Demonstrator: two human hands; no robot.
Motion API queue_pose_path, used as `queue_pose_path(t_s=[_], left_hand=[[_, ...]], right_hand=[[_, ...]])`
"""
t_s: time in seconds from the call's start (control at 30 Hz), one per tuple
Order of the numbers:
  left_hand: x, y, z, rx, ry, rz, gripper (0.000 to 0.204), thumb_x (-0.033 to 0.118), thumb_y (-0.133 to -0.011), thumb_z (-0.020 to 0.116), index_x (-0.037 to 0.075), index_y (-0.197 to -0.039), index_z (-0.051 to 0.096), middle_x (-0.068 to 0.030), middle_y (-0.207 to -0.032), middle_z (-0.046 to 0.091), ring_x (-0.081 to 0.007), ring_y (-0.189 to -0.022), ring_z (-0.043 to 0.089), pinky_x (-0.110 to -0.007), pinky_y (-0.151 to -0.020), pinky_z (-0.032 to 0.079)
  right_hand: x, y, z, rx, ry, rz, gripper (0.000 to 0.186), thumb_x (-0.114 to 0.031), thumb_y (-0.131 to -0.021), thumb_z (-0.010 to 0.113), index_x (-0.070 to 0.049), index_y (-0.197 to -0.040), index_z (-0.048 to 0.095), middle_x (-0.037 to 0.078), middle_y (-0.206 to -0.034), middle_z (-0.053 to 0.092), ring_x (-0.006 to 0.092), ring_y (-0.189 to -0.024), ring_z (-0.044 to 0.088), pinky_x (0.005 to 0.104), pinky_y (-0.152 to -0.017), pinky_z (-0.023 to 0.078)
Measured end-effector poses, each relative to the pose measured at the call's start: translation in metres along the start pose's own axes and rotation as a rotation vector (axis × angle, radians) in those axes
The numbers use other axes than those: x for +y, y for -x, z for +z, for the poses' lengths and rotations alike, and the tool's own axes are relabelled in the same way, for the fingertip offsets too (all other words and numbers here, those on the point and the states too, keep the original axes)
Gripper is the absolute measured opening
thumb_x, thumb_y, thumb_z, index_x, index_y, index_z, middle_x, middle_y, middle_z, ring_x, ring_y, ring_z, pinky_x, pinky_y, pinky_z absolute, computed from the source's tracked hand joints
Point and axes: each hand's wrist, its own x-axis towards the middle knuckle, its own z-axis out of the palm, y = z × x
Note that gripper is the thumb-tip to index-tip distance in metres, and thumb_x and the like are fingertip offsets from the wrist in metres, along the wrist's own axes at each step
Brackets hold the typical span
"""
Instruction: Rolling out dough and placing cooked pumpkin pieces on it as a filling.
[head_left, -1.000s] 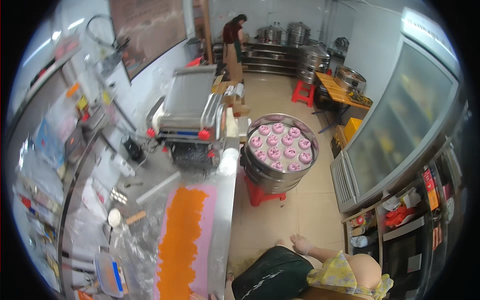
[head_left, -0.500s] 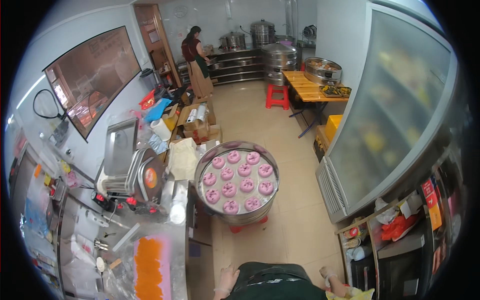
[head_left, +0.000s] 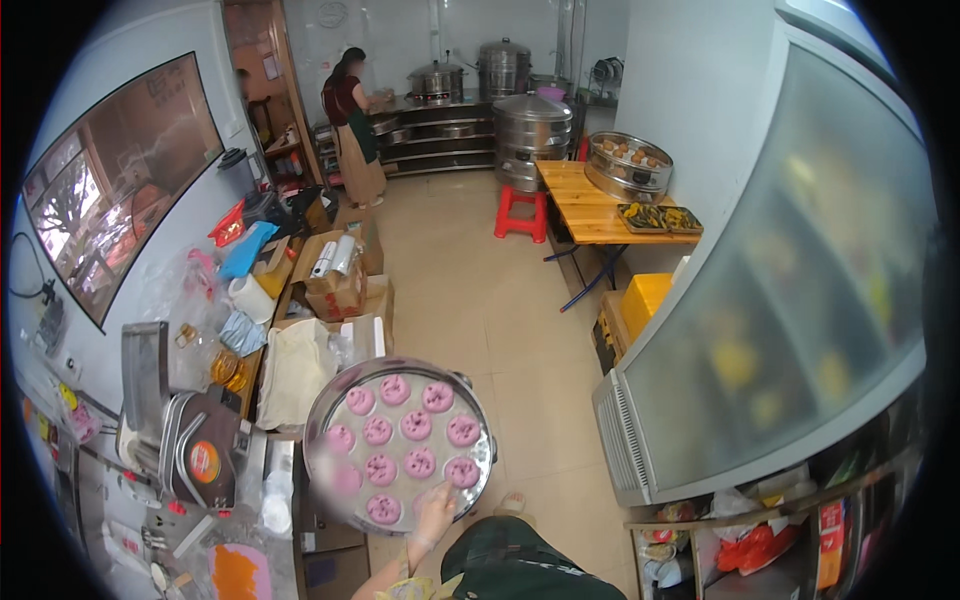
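Observation:
A round metal steamer tray [head_left: 478, 497] holds several pink buns [head_left: 417, 425] with dark specks on top. It stands in front of me, beside the left worktable. My left hand [head_left: 435, 512] reaches over its near rim, fingers curled together over the spot of the nearest bun. A bit of pink shows beside the fingers. Whether they grip the bun, the rim or nothing is hidden. The tray's left side is blurred. My right hand is not in view.
Left, the worktable holds a dark-lidded machine [head_left: 205, 455], a white cloth [head_left: 297, 375] and an orange-and-pink slab [head_left: 236, 573]. A glass-door fridge [head_left: 760, 300] stands right. Further off are a wooden table [head_left: 575, 205], a red stool [head_left: 521, 214] and a co-worker [head_left: 352, 130] by stacked steamers [head_left: 533, 130].
My view has moved closer to the steamer tray and turned. My left hand has risen from beside my apron onto the tray's near side. My right hand has left the view.

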Motion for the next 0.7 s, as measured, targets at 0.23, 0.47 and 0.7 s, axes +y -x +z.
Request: queue_pose_path(t_s=[0.23,0.47,0.7], left_hand=[[0.056,-0.207,0.071,-0.266,-0.030,0.370,0.033,0.012,-0.085,0.060,0.000,-0.116,0.060,-0.0185,-0.114,0.064,-0.0360,-0.104,0.060,-0.043,-0.091,0.049],[0.047,-0.355,0.199,-0.313,-0.234,0.343,0.033,0.019,-0.085,0.061,0.004,-0.114,0.061,-0.0185,-0.112,0.065,-0.0351,-0.104,0.061,-0.044,-0.090,0.050],[-0.003,-0.350,0.211,-0.585,-0.395,-0.399,0.040,0.035,-0.088,0.057,0.001,-0.108,0.065,-0.0233,-0.110,0.065,-0.0405,-0.106,0.061,-0.048,-0.093,0.048]], right_hand=[[-0.064,-0.081,-0.103,0.010,-0.005,0.050,0.035,-0.030,-0.088,0.053,-0.005,-0.107,0.069,0.025,-0.103,0.067,0.0410,-0.100,0.064,0.0460,-0.087,0.051],[-0.142,-0.215,-0.184,0.047,-0.037,-0.055,0.032,-0.024,-0.089,0.053,-0.003,-0.107,0.069,0.027,-0.093,0.067,0.0435,-0.091,0.065,0.0497,-0.079,0.052],[-0.281,-0.407,-0.303,0.027,-0.084,-0.353,0.033,-0.026,-0.093,0.056,-0.006,-0.117,0.066,0.022,-0.107,0.067,0.0407,-0.101,0.063,0.0464,-0.088,0.051]])
